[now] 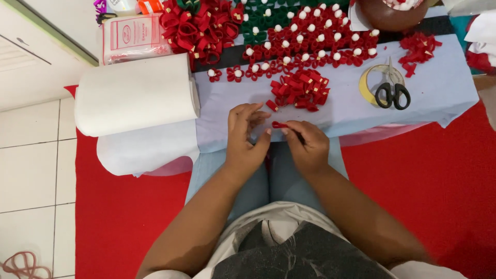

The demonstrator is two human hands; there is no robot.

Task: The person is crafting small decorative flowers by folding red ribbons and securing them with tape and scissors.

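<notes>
Two hands meet at the near edge of the table (423, 98), above the lap. Right hand (309, 147) pinches a small red strip (279, 124) between thumb and fingertips; left hand (247, 139) is half closed, fingers curled toward the strip's free end, holding nothing that can be seen. Strip sits just below the pile of folded red pieces (299, 89), well apart from the scissors (392, 93).

For a clean fold, keep the strip ends aligned and grip close to the tips; work near the pile so finished pieces drop in reach.

A dark thin object under the right fingers cannot be identified. Flowers (310, 41) at the far edge are cut off, as is the brown bowl (387, 18)
</notes>
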